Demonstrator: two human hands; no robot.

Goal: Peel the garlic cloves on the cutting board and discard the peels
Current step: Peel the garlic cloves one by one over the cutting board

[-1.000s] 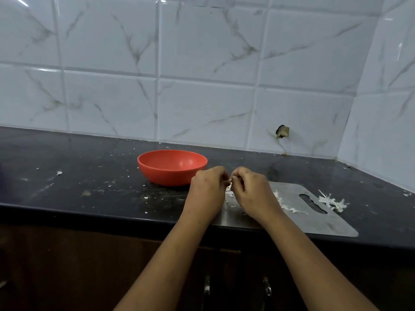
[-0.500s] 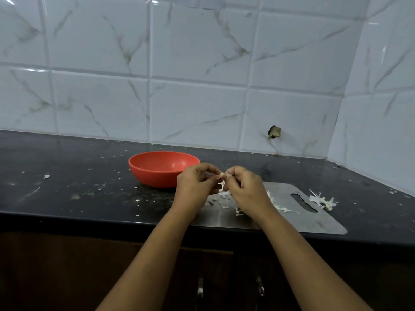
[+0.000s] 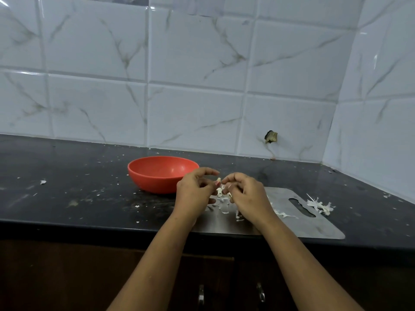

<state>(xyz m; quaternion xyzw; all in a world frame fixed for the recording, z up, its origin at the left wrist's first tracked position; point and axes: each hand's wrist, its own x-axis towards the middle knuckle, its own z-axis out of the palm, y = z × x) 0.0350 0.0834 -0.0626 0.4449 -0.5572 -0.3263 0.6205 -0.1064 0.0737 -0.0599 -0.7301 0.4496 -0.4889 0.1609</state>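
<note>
Mostly hidden, the garlic clove (image 3: pixel 221 187) sits pinched between left hand (image 3: pixel 193 192) and right hand (image 3: pixel 249 196).

Your bowl (image 3: pixel 157 176) is orange-red, the surface (image 3: pixel 67 187) black with white flecks, the board (image 3: pixel 283 227) plain silver-grey, the peels (image 3: pixel 321 205) off-white, the tiles (image 3: pixel 190 86) white with grey marble veins, the cabinet (image 3: pixel 67 277) dark brown.
</note>
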